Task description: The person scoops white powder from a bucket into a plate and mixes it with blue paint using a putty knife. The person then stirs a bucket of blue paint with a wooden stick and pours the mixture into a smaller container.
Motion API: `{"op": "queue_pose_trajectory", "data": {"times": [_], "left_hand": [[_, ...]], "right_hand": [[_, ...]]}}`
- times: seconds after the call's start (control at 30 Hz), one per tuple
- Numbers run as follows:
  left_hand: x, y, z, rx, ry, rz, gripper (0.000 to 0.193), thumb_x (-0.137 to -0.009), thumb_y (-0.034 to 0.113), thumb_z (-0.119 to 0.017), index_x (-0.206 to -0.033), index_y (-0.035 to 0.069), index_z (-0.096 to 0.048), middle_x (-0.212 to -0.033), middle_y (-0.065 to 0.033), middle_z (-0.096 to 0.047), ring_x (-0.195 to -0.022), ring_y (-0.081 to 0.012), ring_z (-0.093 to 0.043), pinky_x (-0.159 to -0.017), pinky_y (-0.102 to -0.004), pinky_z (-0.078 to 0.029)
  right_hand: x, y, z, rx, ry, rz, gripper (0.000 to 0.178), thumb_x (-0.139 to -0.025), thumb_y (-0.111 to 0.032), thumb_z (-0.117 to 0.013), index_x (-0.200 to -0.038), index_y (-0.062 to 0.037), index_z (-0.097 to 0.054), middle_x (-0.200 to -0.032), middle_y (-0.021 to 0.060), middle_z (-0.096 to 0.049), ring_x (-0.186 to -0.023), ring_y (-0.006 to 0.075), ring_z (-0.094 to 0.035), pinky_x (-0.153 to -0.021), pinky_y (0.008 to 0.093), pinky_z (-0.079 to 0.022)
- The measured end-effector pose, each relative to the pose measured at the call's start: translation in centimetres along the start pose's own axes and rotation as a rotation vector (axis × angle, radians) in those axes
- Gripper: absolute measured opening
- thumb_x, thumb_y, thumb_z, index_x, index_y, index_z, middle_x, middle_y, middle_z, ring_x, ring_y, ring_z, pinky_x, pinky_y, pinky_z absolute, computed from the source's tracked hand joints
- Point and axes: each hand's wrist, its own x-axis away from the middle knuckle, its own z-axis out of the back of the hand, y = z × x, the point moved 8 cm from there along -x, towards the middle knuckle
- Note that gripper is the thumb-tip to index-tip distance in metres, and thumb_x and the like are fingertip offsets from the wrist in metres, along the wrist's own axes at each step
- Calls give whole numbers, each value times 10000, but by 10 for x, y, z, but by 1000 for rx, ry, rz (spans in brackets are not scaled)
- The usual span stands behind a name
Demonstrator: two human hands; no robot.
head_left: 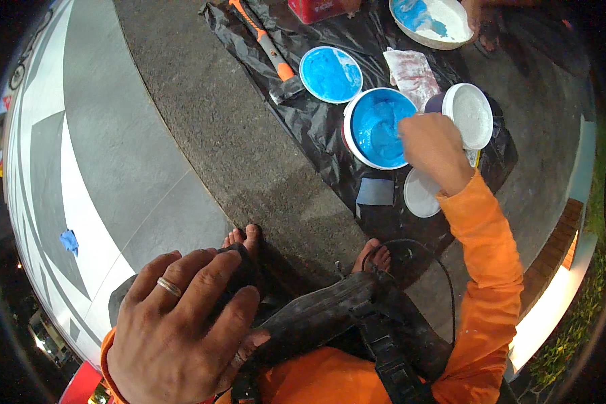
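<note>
My right hand (438, 149) reaches over the right rim of a white bucket (348, 135) of blue paint (378, 124). Its fingers are curled closed, and whatever they hold is hidden below the hand. Beside it stands a tub (471, 116) of greyish-white material, tilted, with a white lid (421, 195) lying nearer to me. A round lid (331, 74) smeared with blue paint is just left of the bucket. My left hand (182, 323), with a ring on one finger, lies flat over my dark-clad knee, fingers stretched out, holding nothing.
Black plastic sheeting (323, 145) lies under the buckets. On it are a hammer (266, 48) with an orange handle, a stained cloth (412, 73) and a blue-grey pad (375, 192). Another person's hand (473, 17) touches a bowl (444, 44) of blue and white material. A black bag (316, 306) crosses my lap.
</note>
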Motion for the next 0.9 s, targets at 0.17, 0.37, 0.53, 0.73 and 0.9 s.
{"op": "queue_pose_trajectory", "data": {"times": [0.17, 0.37, 0.53, 0.73, 0.9], "left_hand": [[0, 1, 1, 6, 4, 4, 433, -831, 423, -690, -1021, 35, -661, -1144, -215, -641, -1037, -428, -644, -903, -533, -504], [0, 3, -1, -23, -10, 15, 448, -828, 437, -688, -1036, 42, -653, -1152, -216, -642, -1042, -429, -643, -896, -532, -506], [-3, 2, 0, -25, 0, -2, 471, -822, 453, -688, -1041, 38, -650, -1147, -211, -641, -1042, -429, -641, -893, -536, -506], [2, -3, -1, -10, -12, 15, 458, -830, 445, -682, -1037, 37, -651, -1154, -204, -642, -1041, -420, -644, -894, -532, -506], [3, -3, 0, -21, -24, 8, 434, -848, 433, -667, -1031, 40, -649, -1154, -199, -643, -1036, -416, -645, -890, -528, -507]], "right_hand": [[2, -7, 4, -81, -66, 63, 123, -776, -117, -645, -794, -43, -741, -833, 205, -717, -800, 376, -719, -690, 492, -563], [-2, 27, 31, -93, 49, -135, 112, -816, -145, -628, -842, -85, -719, -816, 178, -702, -813, 381, -691, -701, 505, -525], [-30, 21, 2, -46, 66, -91, 109, -795, -117, -645, -863, -61, -710, -848, 192, -708, -839, 377, -704, -711, 492, -549], [-39, -2, -23, -62, -133, -21, 170, -804, -104, -635, -898, -42, -762, -977, 212, -729, -920, 365, -724, -780, 474, -578], [-32, 15, -22, -104, -244, -11, 175, -780, -112, -641, -899, -46, -751, -955, 209, -722, -916, 400, -704, -773, 485, -565]]}}
